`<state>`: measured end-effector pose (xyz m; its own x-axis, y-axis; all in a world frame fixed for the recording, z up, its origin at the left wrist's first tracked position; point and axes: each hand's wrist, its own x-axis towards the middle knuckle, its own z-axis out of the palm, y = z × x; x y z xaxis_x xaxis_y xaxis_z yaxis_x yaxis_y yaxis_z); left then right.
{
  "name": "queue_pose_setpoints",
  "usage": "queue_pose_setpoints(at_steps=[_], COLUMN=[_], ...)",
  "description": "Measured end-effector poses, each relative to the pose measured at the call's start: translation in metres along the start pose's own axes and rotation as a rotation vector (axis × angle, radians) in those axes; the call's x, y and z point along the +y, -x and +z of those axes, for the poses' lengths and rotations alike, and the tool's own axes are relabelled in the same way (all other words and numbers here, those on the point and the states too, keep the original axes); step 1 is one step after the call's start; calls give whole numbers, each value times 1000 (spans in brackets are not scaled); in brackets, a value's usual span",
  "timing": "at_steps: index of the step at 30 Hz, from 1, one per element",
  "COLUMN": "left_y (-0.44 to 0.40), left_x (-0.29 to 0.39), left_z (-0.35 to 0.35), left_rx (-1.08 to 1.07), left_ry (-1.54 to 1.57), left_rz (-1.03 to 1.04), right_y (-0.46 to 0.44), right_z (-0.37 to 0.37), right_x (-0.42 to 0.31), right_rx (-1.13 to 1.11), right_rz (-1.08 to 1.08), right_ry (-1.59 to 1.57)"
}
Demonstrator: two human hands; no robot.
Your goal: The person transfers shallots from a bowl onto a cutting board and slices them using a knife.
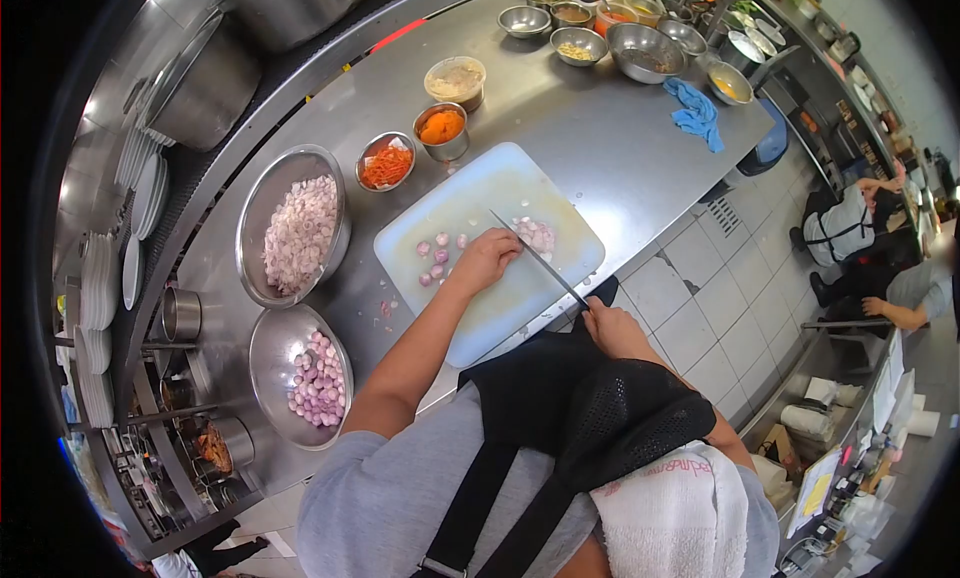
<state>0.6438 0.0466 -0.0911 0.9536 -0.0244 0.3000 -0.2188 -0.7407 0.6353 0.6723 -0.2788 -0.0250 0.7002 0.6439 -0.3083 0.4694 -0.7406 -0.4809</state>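
Head view: right grip (pixel 612 329) around one knife (pixel 551 272), left grip (pixel 485 262) unclear, one board (pixel 468 323)

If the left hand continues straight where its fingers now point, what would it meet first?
Probably the knife blade, very close to the left hand; chopped pieces lie just beyond. Depth is unclear.

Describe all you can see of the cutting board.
The cutting board is a pale, plastic-looking rectangle with rounded corners and yellowish patches, lying flat on the metal table. Whole shallots rest on its left side, chopped pieces on its right. The left hand and knife are over it; whether either touches it is unclear.
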Motion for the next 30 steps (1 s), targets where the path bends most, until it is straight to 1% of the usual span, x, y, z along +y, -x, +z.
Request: queue_pose_setpoints(at_steps=[1, 2, 4, 7, 10, 12, 16, 19, 21, 25, 27, 28, 30], left_y=[-1, -2, 1, 2, 1, 3, 3, 2, 4, 7, 7, 8, 8], left_x=[-4, -4, -1, -1, 3, 1, 4, 6, 1, 3, 1, -2, -4], left_z=[0, -1, 0, 1, 0, 2, 1, -1, 1, 5, 7, 7, 6], left_rx=[6, 9, 33, 61, 47, 53, 87, 82, 92, 130, 134, 128, 139], left_ry=[-10, -13, 19, 25, 27, 18, 32, 44, 33, 78, 61, 45, 38], left_rz=[73, 77, 4, 12, -6, -10, 5, -3, -4, -31, -15, 3, -2], right_y=[4, 8, 6, -5, -16, -2, -18, -24, -10, -23, -23, -22, -16], right_z=[-6, -11, -4, 28, 16, -4, 28, 17, -3, 20, -4, -3, 2], right_x=[-4, -8, -6, 6, 0, -16, 4, -4, -16, 2, -16, -17, -15], right_rx=[2, 4, 6, 13, 21, -1, 29, 1, -28, -10, -56, -54, -66], right_rz=[-3, 10, 26, 3, -45, 3, -19, -58, 7, -70, -49, -56, 24], right_ry=[1, -1, -9, -74, -88, -42, -76, -77, -49, -109, -43, -43, -23])
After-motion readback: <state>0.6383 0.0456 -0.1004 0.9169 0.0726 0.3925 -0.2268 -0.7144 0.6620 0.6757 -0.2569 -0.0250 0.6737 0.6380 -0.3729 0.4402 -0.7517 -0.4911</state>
